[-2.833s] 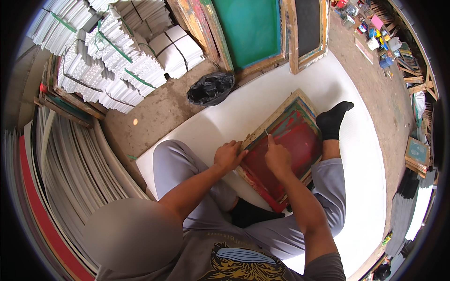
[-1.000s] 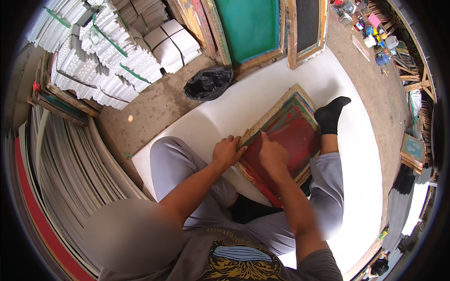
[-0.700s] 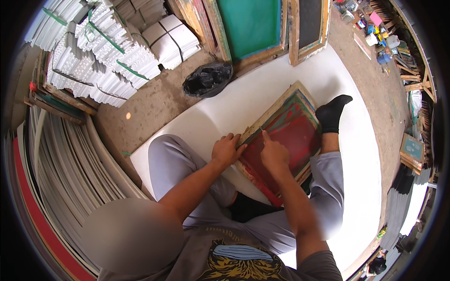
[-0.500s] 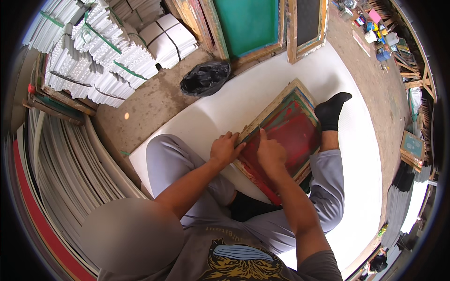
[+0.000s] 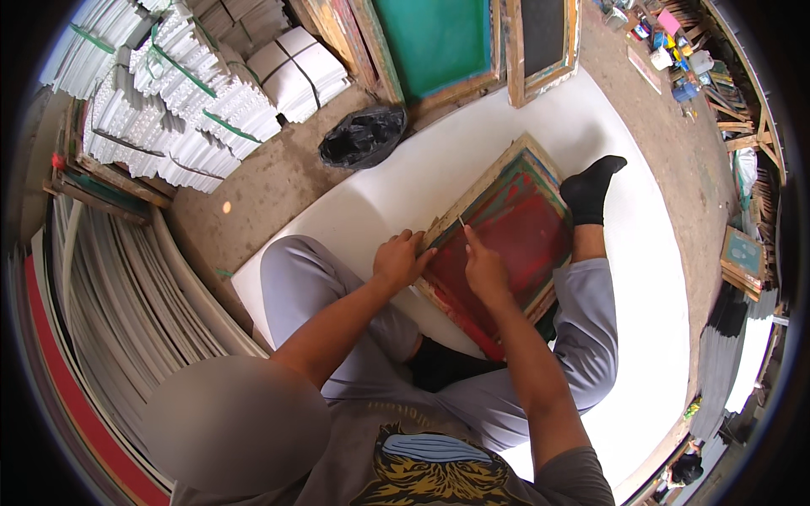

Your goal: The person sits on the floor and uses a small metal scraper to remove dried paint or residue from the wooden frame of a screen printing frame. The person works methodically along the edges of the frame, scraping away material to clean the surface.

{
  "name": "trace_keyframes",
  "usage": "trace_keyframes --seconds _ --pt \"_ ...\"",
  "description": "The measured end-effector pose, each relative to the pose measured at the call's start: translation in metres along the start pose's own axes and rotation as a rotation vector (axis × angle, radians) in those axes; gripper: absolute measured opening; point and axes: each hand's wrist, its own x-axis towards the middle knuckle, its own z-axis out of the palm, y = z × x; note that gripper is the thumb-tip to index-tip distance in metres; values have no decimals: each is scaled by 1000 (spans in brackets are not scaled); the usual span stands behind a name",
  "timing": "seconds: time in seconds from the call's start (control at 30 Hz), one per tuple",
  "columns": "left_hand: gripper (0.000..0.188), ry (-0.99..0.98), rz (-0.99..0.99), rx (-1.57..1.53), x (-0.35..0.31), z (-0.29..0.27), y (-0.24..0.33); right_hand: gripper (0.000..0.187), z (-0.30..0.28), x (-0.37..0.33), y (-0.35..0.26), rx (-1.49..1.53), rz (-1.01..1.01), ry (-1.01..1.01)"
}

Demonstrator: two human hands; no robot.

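A wooden screen-printing frame (image 5: 498,244), its mesh stained dark red with green and red paint along the edges, lies tilted between my legs. My left hand (image 5: 400,260) grips its left wooden edge, fingers over the rim and thumb toward the mesh. In my right hand (image 5: 487,268) is a thin, light-tipped tool (image 5: 461,221), too small to name. The index finger stretches along it, and its tip is at the inner side of the left frame bar. My black-socked foot (image 5: 591,190) rests beside the frame's right side.
I sit on a white sheet (image 5: 650,320). Beyond it are a black plastic bag (image 5: 363,137), a large green screen frame (image 5: 445,51) and a dark framed screen (image 5: 544,42). Strapped white stacks (image 5: 169,101) stand far left, long sheets (image 5: 143,278) nearer. Paint containers (image 5: 666,57) sit far right.
The view has shifted slightly, and more of the thin tool shows past my right fingertip. Both hands keep nearly the same places on the frame.
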Motion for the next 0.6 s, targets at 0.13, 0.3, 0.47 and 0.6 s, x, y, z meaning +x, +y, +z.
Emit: trace_keyframes --seconds 0.13,0.3,0.47,0.6 --pt "50 -2 -16 12 -4 2 -2 46 -10 -2 -16 -125 80 -111" --pt "50 -19 -4 18 0 0 4 45 42 10 41 559 -152 101" --pt "50 -35 -31 23 -4 0 -2 46 7 -3 0 -241 25 -76" --pt "49 -14 -23 5 -3 -1 2 46 15 1 11 -17 -66 46"
